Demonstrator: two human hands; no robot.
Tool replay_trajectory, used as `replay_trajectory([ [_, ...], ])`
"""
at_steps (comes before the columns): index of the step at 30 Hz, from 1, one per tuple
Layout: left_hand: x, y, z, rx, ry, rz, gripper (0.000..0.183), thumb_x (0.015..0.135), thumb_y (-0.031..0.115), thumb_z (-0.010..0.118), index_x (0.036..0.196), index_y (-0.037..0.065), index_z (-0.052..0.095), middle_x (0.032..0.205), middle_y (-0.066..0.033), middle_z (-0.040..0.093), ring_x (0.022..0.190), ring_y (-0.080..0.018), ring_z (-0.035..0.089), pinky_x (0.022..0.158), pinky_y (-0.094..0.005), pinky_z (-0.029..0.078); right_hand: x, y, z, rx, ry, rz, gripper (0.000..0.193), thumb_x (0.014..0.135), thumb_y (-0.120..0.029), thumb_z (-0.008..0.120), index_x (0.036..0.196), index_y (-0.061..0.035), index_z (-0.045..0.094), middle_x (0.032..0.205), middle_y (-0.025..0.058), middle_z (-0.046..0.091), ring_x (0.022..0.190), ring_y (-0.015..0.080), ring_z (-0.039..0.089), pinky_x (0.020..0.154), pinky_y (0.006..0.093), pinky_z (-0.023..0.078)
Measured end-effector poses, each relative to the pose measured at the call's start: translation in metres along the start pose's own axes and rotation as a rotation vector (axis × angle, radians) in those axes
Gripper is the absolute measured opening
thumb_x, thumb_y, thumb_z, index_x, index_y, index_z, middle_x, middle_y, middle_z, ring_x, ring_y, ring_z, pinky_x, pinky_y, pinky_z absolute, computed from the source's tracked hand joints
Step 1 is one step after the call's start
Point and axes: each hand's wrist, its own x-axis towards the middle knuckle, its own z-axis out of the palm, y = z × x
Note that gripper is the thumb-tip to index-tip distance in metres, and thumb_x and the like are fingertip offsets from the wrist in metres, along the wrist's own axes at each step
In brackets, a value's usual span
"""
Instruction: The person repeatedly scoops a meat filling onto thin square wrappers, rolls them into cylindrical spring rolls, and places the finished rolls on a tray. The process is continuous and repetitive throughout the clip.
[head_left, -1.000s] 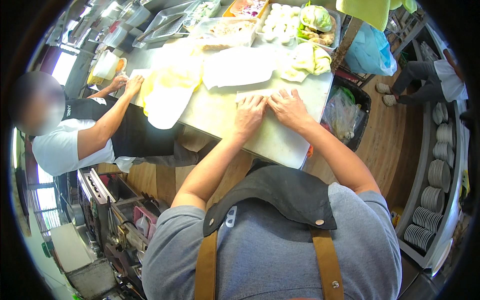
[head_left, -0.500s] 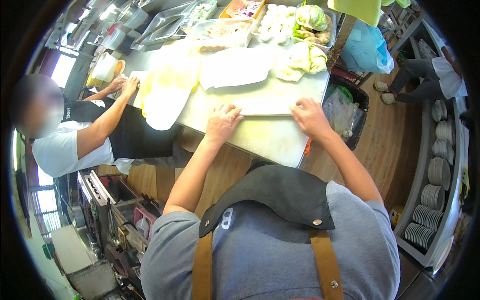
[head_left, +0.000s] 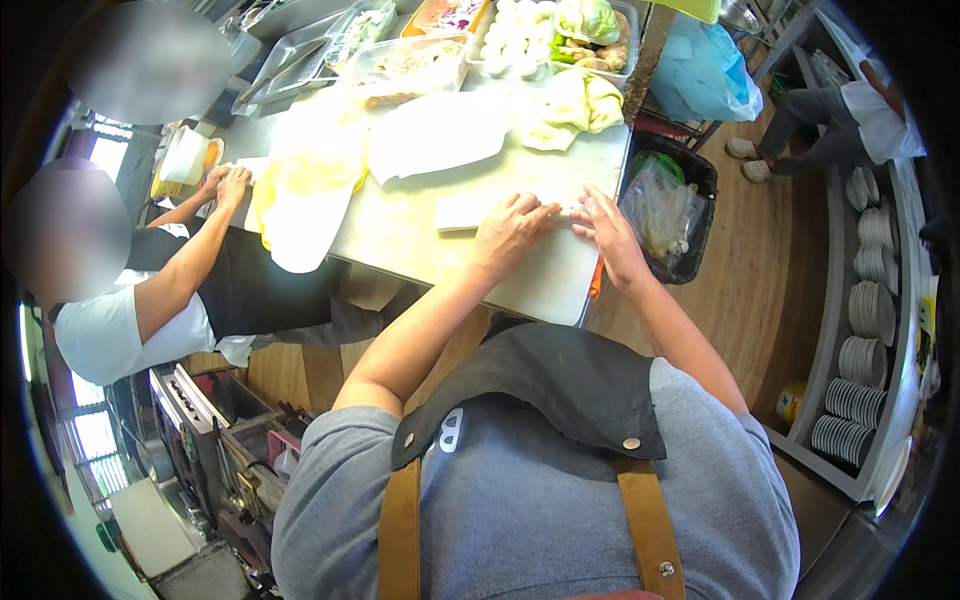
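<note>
A pale, flat folded strip (head_left: 457, 212), overexposed and either cloth or a thin sheet, lies on the yellowish-white board (head_left: 400, 235) in front of me. My left hand (head_left: 513, 235) is bent over its right part, fingertips pressed together on it. Beside its right end, my right hand (head_left: 612, 238) has its fingers stretched out and slightly apart, the tips close to the left fingers. Beyond lie a larger white sheet (head_left: 432, 140) and a crumpled pale yellow-green cloth or leaf pile (head_left: 570, 110).
At the back stand an open tub of white balls or eggs (head_left: 515, 40) and a tub of shredded food (head_left: 405, 62). On my left, a co-worker's hands (head_left: 228, 185) work by a draped yellow-and-white sheet (head_left: 310, 180). A black bin (head_left: 690, 255) stands right of the table.
My left hand has moved right along the strip toward its right end. My right hand has let go of that end and straightened its fingers. The view has shifted slightly.
</note>
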Motion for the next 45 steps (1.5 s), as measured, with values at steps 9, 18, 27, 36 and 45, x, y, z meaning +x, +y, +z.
replay_trajectory([
  [9, -0.006, 0.008, 0.014, 0.033, 0.073, -0.079, 0.03, 0.091, 0.025, 0.067, 0.12, 0.019, 0.067, 0.099, -0.0043, 0.061, 0.095, -0.0205, 0.063, 0.081, -0.0347, 0.055, 0.03, 0.017, -0.026, -0.55, -0.086, -0.171, 0.058, 0.108, -0.034, 0.054, 0.155, -0.0022, 0.043, 0.14, 0.0119, 0.053, 0.115, 0.0205, 0.063, 0.099, 0.0344, 0.051],
  [18, -0.072, -0.047, -0.064, 0.236, 0.133, -0.247, 0.036, 0.084, 0.027, 0.078, 0.118, 0.018, 0.07, 0.102, -0.0026, 0.065, 0.094, -0.0246, 0.063, 0.081, -0.0392, 0.054, 0.085, -0.082, 0.035, -0.896, -0.052, -0.537, 0.043, 0.106, -0.028, 0.053, 0.137, 0.0023, 0.06, 0.126, 0.0226, 0.068, 0.116, 0.033, 0.066, 0.102, 0.0388, 0.049],
  [27, -0.11, -0.08, -0.038, 0.077, 0.094, -0.205, 0.034, 0.091, 0.03, 0.068, 0.122, 0.017, 0.07, 0.113, -0.0058, 0.064, 0.104, -0.0235, 0.061, 0.09, -0.0387, 0.051, 0.218, -0.072, 0.3, -1.258, -0.747, -0.69, 0.062, 0.108, -0.049, 0.041, 0.136, 0.004, 0.055, 0.141, 0.0298, 0.056, 0.135, 0.0428, 0.049, 0.112, 0.0492, 0.041],
  [36, -0.11, -0.116, -0.069, -0.049, 0.215, -0.168, 0.04, 0.091, 0.043, 0.07, 0.118, 0.013, 0.071, 0.113, -0.0055, 0.062, 0.114, -0.0235, 0.056, 0.1, -0.0434, 0.042, 0.444, 0.029, 0.446, -1.46, -0.663, -0.609, 0.076, 0.106, -0.06, 0.031, 0.144, 0.0023, 0.053, 0.145, 0.0346, 0.049, 0.127, 0.0491, 0.052, 0.112, 0.0525, 0.04],
  [45, -0.118, -0.117, -0.081, -0.085, 0.239, -0.277, 0.023, 0.089, 0.035, 0.074, 0.101, 0.015, 0.068, 0.101, -0.0012, 0.06, 0.104, -0.0192, 0.059, 0.097, -0.0385, 0.043, 0.439, 0.033, 0.481, -1.42, -0.682, -0.344, 0.086, 0.102, -0.068, 0.03, 0.133, 0.0053, 0.063, 0.148, 0.0329, 0.05, 0.141, 0.0472, 0.044, 0.117, 0.05, 0.034],
])
